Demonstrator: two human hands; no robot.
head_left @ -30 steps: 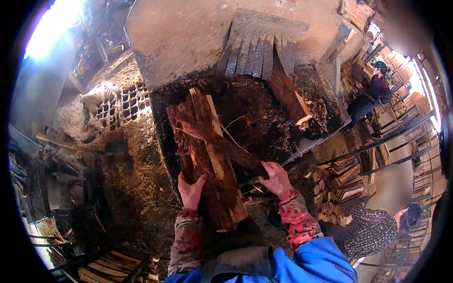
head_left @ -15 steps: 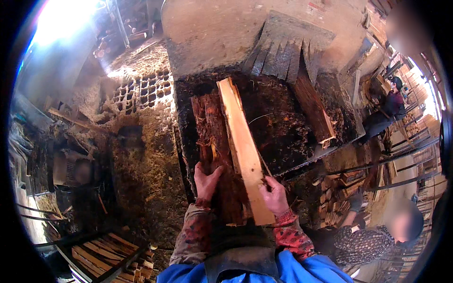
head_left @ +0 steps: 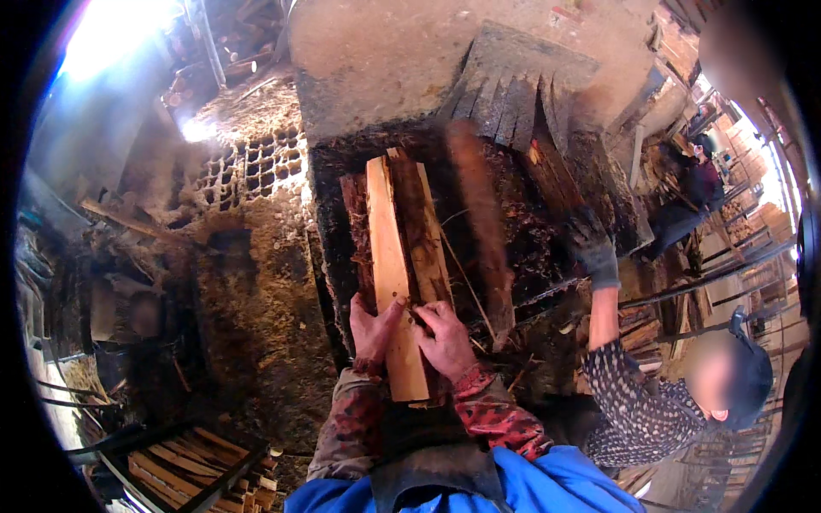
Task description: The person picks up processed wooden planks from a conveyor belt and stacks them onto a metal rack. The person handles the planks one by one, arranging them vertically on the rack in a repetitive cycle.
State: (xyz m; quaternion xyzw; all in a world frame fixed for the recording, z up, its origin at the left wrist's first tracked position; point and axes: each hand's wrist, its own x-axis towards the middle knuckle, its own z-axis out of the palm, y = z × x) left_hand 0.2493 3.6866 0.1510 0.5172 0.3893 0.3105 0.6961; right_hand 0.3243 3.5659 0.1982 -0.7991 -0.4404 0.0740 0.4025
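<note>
My left hand (head_left: 374,329) and my right hand (head_left: 445,336) press on the near end of a bundle of split wood (head_left: 398,248) that lies lengthwise on a dark, dirty table (head_left: 338,214). The top piece is a pale plank (head_left: 388,265); darker bark-covered pieces lie beside and under it. Both hands grip the bundle from either side of the pale plank. A co-worker's gloved hand (head_left: 592,248) reaches in from the right, with a blurred dark log (head_left: 481,231) beside it.
A co-worker in a dotted top (head_left: 637,410) stands at the right. Another person (head_left: 697,184) is farther back right. A perforated block (head_left: 248,167) lies at the left, stacked split wood (head_left: 184,462) at lower left, a slatted wooden piece (head_left: 513,81) at the back.
The bundle has settled flatter on the table with the pale plank on top, my hands have closed in on its near end, and a co-worker's gloved hand has come in from the right.
</note>
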